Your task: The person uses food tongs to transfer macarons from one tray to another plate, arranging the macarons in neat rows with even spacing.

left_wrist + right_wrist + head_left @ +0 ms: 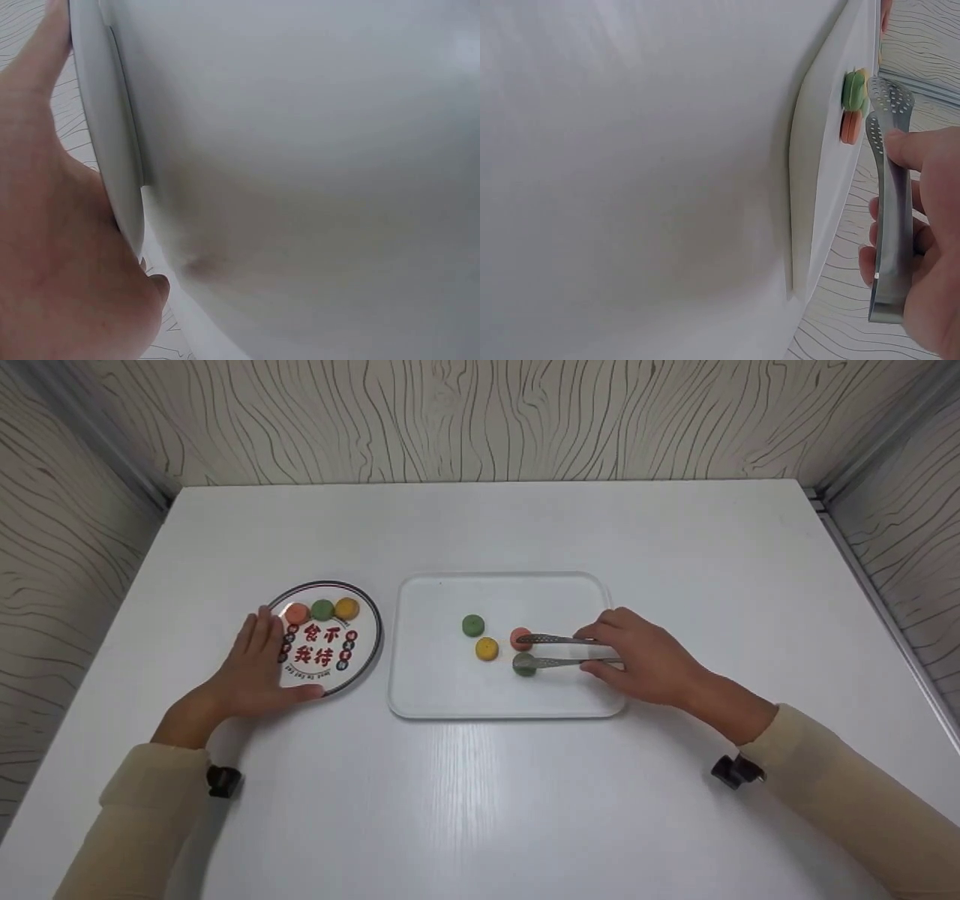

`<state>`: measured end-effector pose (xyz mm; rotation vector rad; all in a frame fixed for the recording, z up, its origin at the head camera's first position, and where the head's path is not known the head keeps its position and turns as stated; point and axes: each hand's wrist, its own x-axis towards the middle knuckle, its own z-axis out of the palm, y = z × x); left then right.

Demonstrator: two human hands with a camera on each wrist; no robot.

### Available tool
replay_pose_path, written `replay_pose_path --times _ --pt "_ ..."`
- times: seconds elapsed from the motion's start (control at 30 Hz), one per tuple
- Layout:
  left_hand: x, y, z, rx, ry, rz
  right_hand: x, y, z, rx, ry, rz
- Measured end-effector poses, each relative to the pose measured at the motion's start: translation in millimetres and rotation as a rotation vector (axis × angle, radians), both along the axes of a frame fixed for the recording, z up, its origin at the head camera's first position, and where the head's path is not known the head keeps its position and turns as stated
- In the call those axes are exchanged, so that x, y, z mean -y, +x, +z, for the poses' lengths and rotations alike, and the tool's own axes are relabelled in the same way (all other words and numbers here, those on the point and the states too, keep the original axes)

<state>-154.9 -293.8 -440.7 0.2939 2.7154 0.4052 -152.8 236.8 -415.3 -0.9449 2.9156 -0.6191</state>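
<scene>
Behind and beside everything stand pale walls (480, 420) patterned with dark wood-grain lines, and before them spreads a white table (465, 810). A person's beige sleeves (847, 787) reach in from the near edge. At the middle of the table lies a white rectangular tray (424, 682) with rounded corners; to its left, just beside it, sits a round white plate (366, 626) with a dark-lined rim. Four large red characters on the plate read 食不 above 我待; smaller characters in red and dark discs flank them, and the curved lines of tiny print are too small to read for certain. The left hand (251, 675) rests at the plate's left side, fingers straight and thumb stretched along the near rim. The right hand (649, 656) grips metal tongs (562, 662) with perforated tips, which stand apart over a pink macaron (519, 634) and a green macaron (525, 670) on the tray; whether they touch cannot be told. Another green macaron (473, 625) and a yellow macaron (487, 649) lie left of these. Along the plate's far side, three more (322, 610) form a row: pink, green, yellow.
</scene>
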Motion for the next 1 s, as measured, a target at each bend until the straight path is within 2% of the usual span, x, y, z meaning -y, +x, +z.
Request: replay_pose_path --times 0.37,0.83,1.0 --pt "0 1.9 2.8 -0.02 0.03 -0.007 -15 2.4 -5.5 -0.013 -0.018 -0.006" --pt "0 1.7 2.5 -0.019 0.024 -0.001 -17 4.1 -9.6 0.054 0.025 -0.002" --pt "0 1.6 2.8 -0.02 0.023 -0.005 -16 4.4 -10.0 0.053 0.019 0.007"
